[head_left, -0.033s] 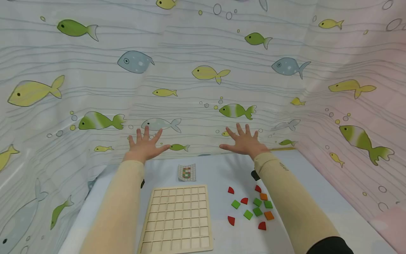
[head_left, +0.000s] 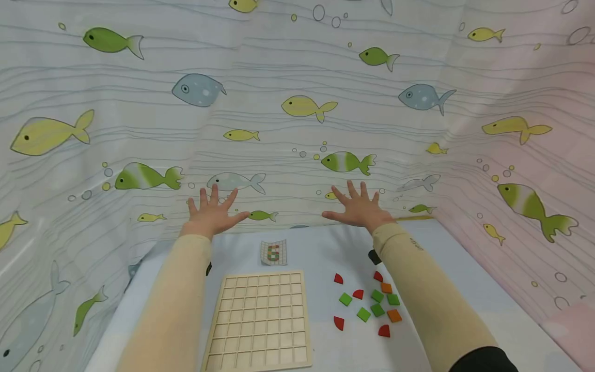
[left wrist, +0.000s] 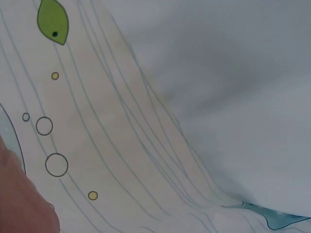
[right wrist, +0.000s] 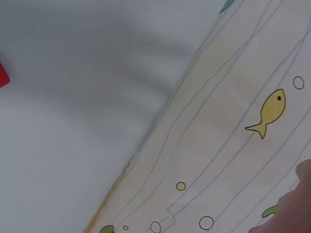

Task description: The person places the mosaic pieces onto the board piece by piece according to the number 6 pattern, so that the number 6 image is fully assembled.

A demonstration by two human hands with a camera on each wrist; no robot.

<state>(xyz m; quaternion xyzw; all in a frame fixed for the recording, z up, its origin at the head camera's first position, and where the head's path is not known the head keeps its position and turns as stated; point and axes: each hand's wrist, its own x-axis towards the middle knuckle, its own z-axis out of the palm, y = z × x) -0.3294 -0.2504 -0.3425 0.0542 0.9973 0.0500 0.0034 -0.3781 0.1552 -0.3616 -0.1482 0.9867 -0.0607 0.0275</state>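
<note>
Hands: two, both raised at the far side of the bench [head_left: 321, 248], in front of the fish-print cloth [head_left: 274, 62]; whether either touches the cloth, I cannot tell.
Left hand [head_left: 210, 217]: four fingers and a thumb, all straight and spread apart; the nearest loose item is the card.
Right hand [head_left: 360, 209]: four fingers and a thumb, likewise outstretched and fanned, well apart from the left hand.
Sleeves: two, beige; the right sleeve [head_left: 423, 289] has a black band [head_left: 483, 359] round its near end.
Board [head_left: 306, 320]: one, pale, divided into square cells, lying flat on the bench between the forearms, nearer the left one.
Card [head_left: 273, 252]: one, small, printed with a coloured grid pattern, just beyond the far edge of the board.
Loose pieces: twelve, scattered on the bench between the board and the right sleeve.
Red quarter-rounds [head_left: 339, 323]: five, spread around the group; one lies at its far right, near the sleeve.
Green squares [head_left: 363, 314]: five, mostly in the middle of the group.
Orange squares [head_left: 394, 315]: two, both on the group's right side.
</note>
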